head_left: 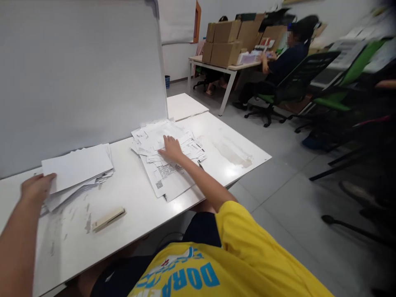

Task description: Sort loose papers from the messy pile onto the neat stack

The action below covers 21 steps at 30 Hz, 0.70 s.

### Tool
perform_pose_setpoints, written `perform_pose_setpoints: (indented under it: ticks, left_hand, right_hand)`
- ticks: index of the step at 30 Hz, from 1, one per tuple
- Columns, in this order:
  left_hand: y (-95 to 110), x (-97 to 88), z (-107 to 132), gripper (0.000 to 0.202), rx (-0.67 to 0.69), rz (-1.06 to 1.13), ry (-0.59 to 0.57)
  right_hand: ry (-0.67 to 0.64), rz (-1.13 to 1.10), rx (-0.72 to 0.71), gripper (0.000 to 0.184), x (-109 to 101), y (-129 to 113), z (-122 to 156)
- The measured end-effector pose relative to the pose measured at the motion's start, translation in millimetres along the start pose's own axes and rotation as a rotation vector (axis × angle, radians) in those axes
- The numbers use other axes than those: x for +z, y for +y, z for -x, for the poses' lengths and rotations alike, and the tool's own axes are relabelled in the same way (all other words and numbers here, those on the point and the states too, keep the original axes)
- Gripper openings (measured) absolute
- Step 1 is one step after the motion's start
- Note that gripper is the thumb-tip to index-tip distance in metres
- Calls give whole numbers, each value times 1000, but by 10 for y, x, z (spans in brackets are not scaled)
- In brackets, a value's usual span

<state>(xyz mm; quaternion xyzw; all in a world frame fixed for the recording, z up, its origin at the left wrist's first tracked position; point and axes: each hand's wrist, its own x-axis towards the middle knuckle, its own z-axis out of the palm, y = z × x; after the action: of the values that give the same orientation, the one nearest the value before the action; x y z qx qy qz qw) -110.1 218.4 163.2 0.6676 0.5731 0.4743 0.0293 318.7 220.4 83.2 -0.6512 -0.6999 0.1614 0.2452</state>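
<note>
At the left, my left hand pinches the near left edge of a white paper sheet, which lies on top of a paper stack. Toward the middle of the table, my right hand rests with fingers spread on a loose, uneven pile of papers. Printed sheets, one with a square code at its corner, stick out from under that pile. A beige stapler lies near the table's front edge, between the stack and the pile, touched by neither hand.
A tall white board stands along the back of the white table. Brown stains mark the tabletop at the right. Farther off, a seated person works at another table with cardboard boxes. Office chairs stand at the right.
</note>
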Motion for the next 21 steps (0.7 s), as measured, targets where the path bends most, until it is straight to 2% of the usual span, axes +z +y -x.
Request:
perform_pose_setpoints:
  ticks: [1,3,6,8,9,11,13,15,16,17,18,21]
  left_hand:
    - [-23,-20,36,55,-17,-18,28]
    - [-90,-28,190,54,-142,-117,113]
    - [-65,98,607,48,-319,-252,160]
    - [128,288,1009,41,-319,-169,181]
    - [271,406,1244,39,-308,-122,277]
    - [599,655,1746,37,-181,-87,333]
    - [903,881,2212,36,91,-136,253]
    - [1131,1055,2549,34,335,-83,-43]
    - [1216,1122,2655,32,361,-35,-136]
    - [1286,1177,2719,31,318,32,-218]
    - [1348,1224,2745,32,207,118,-276]
    - [1494,1362,2670,54,-325,535,-423]
  right_hand:
    - [2,46,31,71,63,-39,-95]
    - [36,113,78,60,184,-75,-164]
    - [90,217,40,36,262,-52,-108]
    - [95,277,-25,36,235,-24,-64]
    - [90,296,-47,39,205,-15,-48]
    - [77,317,-50,42,129,-11,-16]
    - [51,334,-34,41,46,-29,51]
    - [30,357,-41,39,-22,-67,192]
    - [39,367,-59,37,-41,-92,297]
    - [62,375,-84,36,-47,-121,427]
    - [97,380,-116,35,-35,-153,579]
    - [194,379,-202,30,110,-265,1136]
